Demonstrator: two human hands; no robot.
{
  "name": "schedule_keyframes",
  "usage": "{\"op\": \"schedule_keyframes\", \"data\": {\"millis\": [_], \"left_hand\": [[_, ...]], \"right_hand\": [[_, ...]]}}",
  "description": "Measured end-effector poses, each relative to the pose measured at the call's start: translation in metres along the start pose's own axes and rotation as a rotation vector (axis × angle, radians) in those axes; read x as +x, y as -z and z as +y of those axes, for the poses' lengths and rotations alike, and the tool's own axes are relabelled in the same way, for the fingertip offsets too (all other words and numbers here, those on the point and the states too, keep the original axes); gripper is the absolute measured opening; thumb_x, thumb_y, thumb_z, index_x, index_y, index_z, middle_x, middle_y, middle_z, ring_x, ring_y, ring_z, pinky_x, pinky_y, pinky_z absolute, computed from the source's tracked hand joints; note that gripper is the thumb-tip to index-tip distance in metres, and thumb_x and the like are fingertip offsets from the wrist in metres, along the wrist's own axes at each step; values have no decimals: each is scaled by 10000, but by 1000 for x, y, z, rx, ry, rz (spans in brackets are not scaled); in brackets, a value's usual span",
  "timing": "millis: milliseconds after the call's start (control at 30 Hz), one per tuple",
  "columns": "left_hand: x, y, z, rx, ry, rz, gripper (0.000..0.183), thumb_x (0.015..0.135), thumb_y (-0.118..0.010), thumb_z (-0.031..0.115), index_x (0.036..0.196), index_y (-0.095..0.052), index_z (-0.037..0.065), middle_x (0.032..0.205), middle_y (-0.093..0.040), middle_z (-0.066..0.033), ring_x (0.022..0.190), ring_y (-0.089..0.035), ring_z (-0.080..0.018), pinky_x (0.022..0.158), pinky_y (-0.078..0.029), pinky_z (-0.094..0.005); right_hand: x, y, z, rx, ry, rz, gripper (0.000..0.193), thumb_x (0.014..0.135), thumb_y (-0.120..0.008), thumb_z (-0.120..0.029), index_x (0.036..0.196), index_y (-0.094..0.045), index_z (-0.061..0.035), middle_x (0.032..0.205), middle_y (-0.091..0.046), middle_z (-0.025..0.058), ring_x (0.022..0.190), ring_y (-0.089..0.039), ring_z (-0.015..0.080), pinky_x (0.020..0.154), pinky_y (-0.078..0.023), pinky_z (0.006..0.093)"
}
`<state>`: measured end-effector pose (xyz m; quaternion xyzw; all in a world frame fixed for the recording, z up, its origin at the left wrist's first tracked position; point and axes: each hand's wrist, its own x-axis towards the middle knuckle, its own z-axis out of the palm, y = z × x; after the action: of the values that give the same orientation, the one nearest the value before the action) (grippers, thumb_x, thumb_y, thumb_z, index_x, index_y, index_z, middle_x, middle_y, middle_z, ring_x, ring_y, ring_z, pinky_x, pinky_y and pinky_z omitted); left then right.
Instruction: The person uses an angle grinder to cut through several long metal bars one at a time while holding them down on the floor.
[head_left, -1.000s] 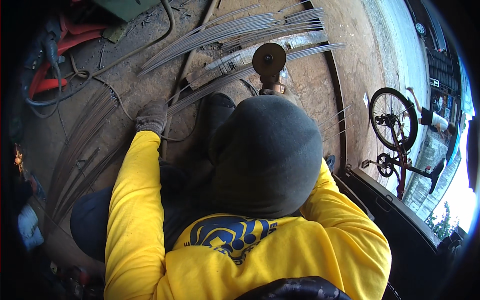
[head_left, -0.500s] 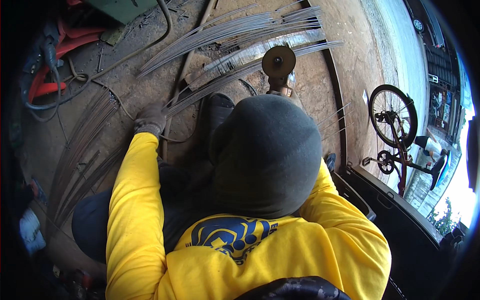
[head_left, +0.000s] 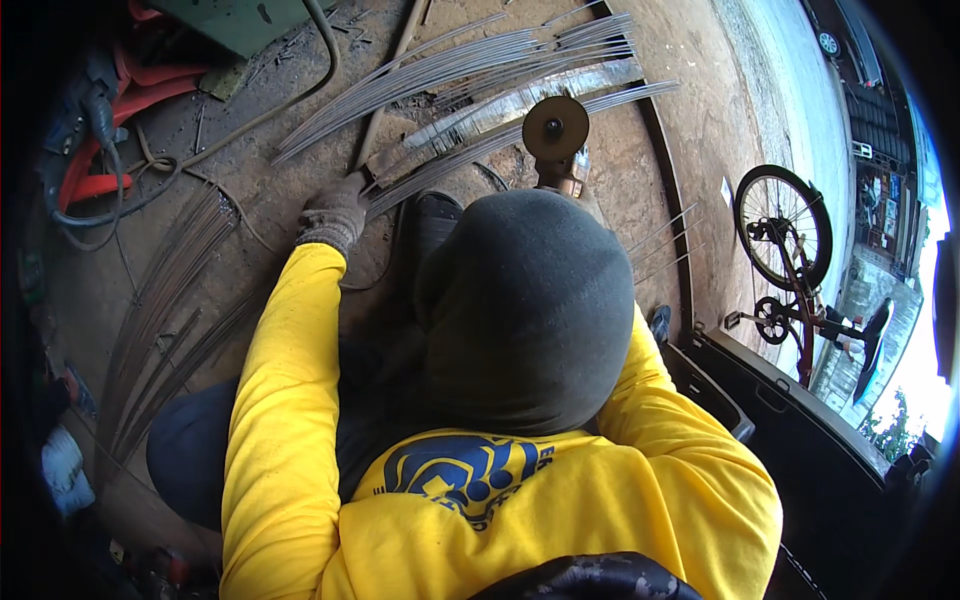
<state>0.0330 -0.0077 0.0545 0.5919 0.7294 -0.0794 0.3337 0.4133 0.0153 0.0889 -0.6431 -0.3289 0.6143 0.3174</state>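
Note:
My left hand [head_left: 335, 215], in a grey work glove, grips the near ends of a bundle of thin metal rods [head_left: 470, 65] that fans out across the dirt floor ahead. Past a grey hood [head_left: 525, 310] that fills the middle of the view, the round disc of an angle grinder [head_left: 555, 128] stands just above the rods. My right hand is hidden behind the hood. Both arms are in yellow sleeves [head_left: 275, 400].
A second sheaf of thin rods [head_left: 160, 320] lies on the left. Red and black hoses and cables [head_left: 95, 150] coil at the upper left beside a green machine base [head_left: 245, 20]. A bicycle [head_left: 790, 250] stands on the right by a dark metal frame [head_left: 740, 400].
The grinder disc has shifted a little to the right over the rods. My left hand has slid forward and to the right along the bundle.

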Motion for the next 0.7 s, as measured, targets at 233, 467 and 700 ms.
{"op": "schedule_keyframes", "data": {"millis": [233, 467, 700], "left_hand": [[-26, -13, -65, 107, 174, -125, 309, 969, -562, 313, 1206, -647, 134, 1252, -651, -211, 1206, -607, -400, 1012, -492, -495], [-3, -46, -91, -5, 78, 47, 349, 1000, -469, 328, 1174, -676, 108, 1192, -672, -199, 1147, -612, -416, 950, -499, -499], [22, -15, -22, 42, -95, 63, 292, 976, -513, 276, 1144, -669, 97, 1157, -675, -211, 1098, -620, -441, 901, -519, -496]], "right_hand": [[-8, -1, -6, -41, -31, 38, 497, 755, -842, -143, 1165, -599, -4, 959, -706, 96, 796, -702, 187, 726, -583, 333], [-13, -7, -12, -149, -30, 77, 494, 757, -845, -180, 1153, -610, -1, 961, -712, 98, 804, -701, 189, 728, -577, 338], [-6, 0, -8, -180, -10, 81, 537, 736, -866, -193, 1171, -610, -13, 961, -710, 88, 813, -695, 172, 735, -567, 319]]}}
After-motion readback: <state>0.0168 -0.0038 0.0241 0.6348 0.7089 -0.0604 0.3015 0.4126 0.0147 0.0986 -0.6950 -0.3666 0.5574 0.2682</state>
